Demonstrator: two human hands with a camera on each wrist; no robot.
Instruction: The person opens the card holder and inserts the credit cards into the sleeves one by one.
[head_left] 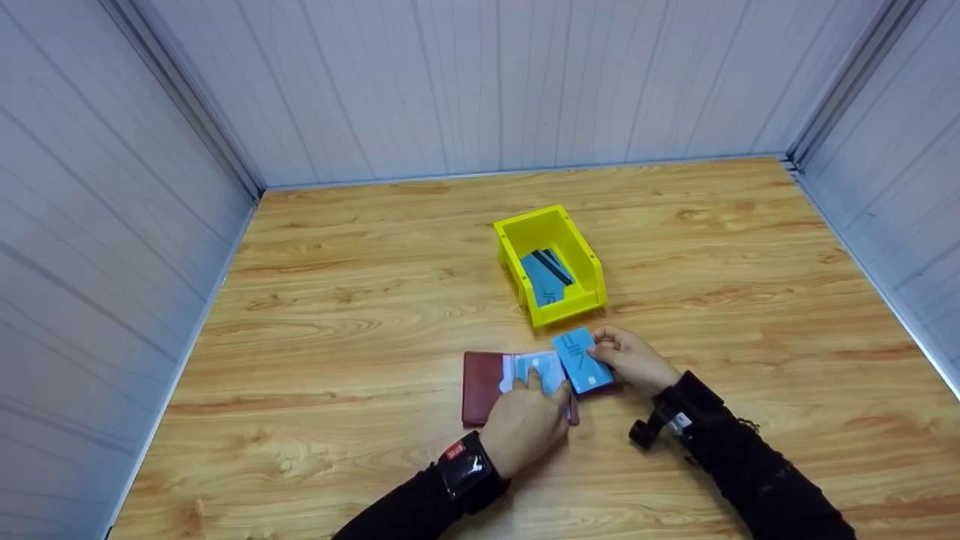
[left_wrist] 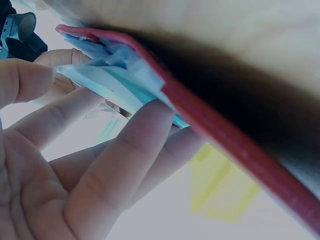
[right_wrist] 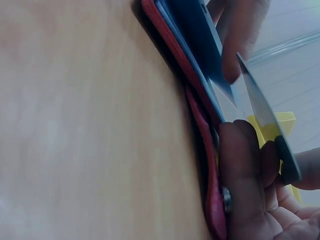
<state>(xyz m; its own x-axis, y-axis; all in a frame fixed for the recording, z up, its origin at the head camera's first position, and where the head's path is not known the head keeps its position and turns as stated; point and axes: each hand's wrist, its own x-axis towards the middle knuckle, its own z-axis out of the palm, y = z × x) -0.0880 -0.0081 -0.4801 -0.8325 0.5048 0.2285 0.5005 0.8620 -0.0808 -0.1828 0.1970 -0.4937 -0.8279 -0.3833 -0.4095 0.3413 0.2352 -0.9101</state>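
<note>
A dark red card wallet [head_left: 481,386] lies spread on the table, with clear sleeves [left_wrist: 107,82] inside it. A blue card [head_left: 551,367] shows under one sleeve. My left hand [head_left: 527,429] rests over the wallet, its fairly straight fingers pressing on the sleeves and the thumb at their edge. Just to the right, my right hand [head_left: 630,360] pinches another blue card [head_left: 581,358] between thumb and fingers. That card [right_wrist: 264,112] stands tilted above the wallet [right_wrist: 172,47], apart from the sleeve in the right wrist view. A snap button [right_wrist: 227,199] shows on the flap.
Behind the wallet stands a yellow bin [head_left: 570,311] holding several blue cards [head_left: 546,279], some with a black stripe up. White panel walls [head_left: 495,90] close off the back and both sides of the wooden table [head_left: 360,300].
</note>
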